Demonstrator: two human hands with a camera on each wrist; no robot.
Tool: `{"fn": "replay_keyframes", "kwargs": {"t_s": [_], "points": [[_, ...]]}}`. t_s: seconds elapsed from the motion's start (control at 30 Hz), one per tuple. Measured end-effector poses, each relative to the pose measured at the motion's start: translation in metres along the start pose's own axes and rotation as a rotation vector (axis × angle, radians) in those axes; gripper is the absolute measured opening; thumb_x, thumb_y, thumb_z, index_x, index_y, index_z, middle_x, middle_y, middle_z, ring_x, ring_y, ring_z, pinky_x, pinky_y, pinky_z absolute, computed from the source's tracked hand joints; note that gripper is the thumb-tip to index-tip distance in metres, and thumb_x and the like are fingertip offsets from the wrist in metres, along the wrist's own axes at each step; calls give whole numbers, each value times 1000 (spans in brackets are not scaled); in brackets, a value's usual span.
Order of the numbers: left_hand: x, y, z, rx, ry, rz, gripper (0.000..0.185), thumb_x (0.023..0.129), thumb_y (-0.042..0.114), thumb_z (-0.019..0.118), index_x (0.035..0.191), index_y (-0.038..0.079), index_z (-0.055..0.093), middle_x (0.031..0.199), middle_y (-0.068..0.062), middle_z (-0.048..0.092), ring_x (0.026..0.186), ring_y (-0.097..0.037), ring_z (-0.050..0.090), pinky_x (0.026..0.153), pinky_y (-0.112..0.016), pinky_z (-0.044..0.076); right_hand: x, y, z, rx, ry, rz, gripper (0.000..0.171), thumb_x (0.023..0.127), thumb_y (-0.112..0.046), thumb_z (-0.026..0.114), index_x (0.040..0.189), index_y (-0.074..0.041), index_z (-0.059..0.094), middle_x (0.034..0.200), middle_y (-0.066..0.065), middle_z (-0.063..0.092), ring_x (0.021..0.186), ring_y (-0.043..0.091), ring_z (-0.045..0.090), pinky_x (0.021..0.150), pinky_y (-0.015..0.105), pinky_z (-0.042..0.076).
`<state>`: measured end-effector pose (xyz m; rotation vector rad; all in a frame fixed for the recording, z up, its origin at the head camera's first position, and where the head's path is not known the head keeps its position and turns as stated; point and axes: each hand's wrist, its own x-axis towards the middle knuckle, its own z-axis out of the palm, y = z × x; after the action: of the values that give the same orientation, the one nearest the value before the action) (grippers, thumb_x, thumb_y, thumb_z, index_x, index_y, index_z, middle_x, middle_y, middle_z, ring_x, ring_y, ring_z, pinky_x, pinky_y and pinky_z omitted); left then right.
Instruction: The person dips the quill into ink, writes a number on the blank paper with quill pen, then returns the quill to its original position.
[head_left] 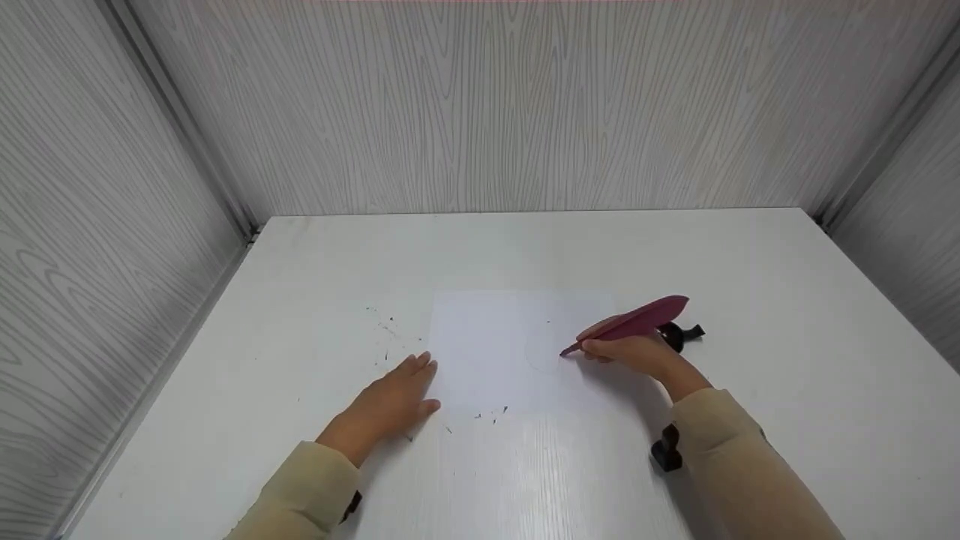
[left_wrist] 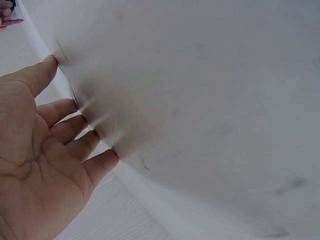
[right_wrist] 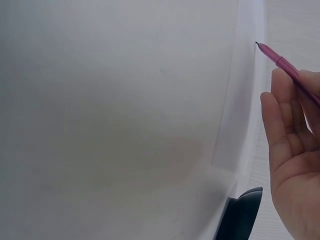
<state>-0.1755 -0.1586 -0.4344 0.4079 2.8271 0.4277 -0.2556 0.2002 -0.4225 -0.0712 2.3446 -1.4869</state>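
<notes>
A white sheet of paper (head_left: 476, 352) lies on the white table, with a faint curved line drawn on its right half. My right hand (head_left: 637, 354) pinches a magenta feather-shaped pen (head_left: 646, 318), its tip down at the paper beside that line. The feather end slants up to the right; in the right wrist view the pen's slim barrel (right_wrist: 286, 65) runs between thumb and fingers. At the paper's left edge my left hand (head_left: 394, 401) rests flat, fingers extended. The left wrist view shows the palm (left_wrist: 45, 150) with fingertips touching the surface.
Just behind my right hand stands a rounded black object (head_left: 673, 337), partly hidden by the hand. A smaller black piece (head_left: 666, 450) shows beside the right sleeve. Dark specks (head_left: 386, 326) mark the table left of and below the paper. Wood-grain panels (head_left: 480, 105) enclose the back and sides.
</notes>
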Motion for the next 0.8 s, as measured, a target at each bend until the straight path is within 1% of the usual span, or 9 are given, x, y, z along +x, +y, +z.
{"fn": "replay_keyframes", "kwargs": {"t_s": [0.1, 0.2, 0.27, 0.4, 0.63, 0.8], "points": [[-1, 0, -1, -13, 6, 12, 62, 97, 29, 56, 147, -1, 32, 155, -12, 23, 142, -31, 17, 111, -48, 22, 2, 1, 1, 28, 10, -16, 34, 84, -33, 74, 109, -9, 72, 95, 3, 72, 93, 17, 66, 91, 37, 47], [-1, 0, 0, -15, 6, 10, 62, 97, 29, 56, 147, 0, 32, 155, -11, 23, 142, -30, 17, 112, -48, 22, 4, 1, 3, 28, 32, 1, 35, 83, -36, 74, 108, -11, 72, 93, 2, 73, 93, 16, 66, 93, 38, 44], [-1, 0, 0, -11, 8, 5, 62, 97, 29, 56, 147, 1, 32, 155, -11, 23, 142, -30, 17, 112, -48, 22, 6, 2, 4, 32, 44, -5, 35, 83, -35, 74, 108, -10, 72, 92, 2, 73, 92, 16, 66, 92, 37, 44], [-1, 2, 0, -6, 12, -14, 63, 97, 30, 56, 148, 2, 32, 156, -9, 23, 142, -28, 17, 112, -47, 21, 8, 1, 7, 21, 69, -12, 32, 84, -34, 74, 105, -10, 72, 89, 1, 73, 87, 14, 65, 85, 33, 44], [-2, 3, 0, -2, 7, -37, 64, 97, 32, 56, 149, 5, 31, 156, -7, 22, 143, -27, 16, 113, -46, 20, 11, -4, 11, 18, 75, 1, 32, 86, -35, 71, 105, -9, 71, 89, 0, 72, 88, 14, 64, 90, 37, 44], [-2, 2, 0, -14, 6, -42, 64, 97, 32, 56, 149, 6, 31, 156, -6, 22, 143, -26, 16, 113, -46, 19, 13, -4, 13, 34, 62, -21, 33, 87, -31, 71, 108, -6, 70, 91, 1, 72, 91, 16, 65, 92, 38, 45]]}}
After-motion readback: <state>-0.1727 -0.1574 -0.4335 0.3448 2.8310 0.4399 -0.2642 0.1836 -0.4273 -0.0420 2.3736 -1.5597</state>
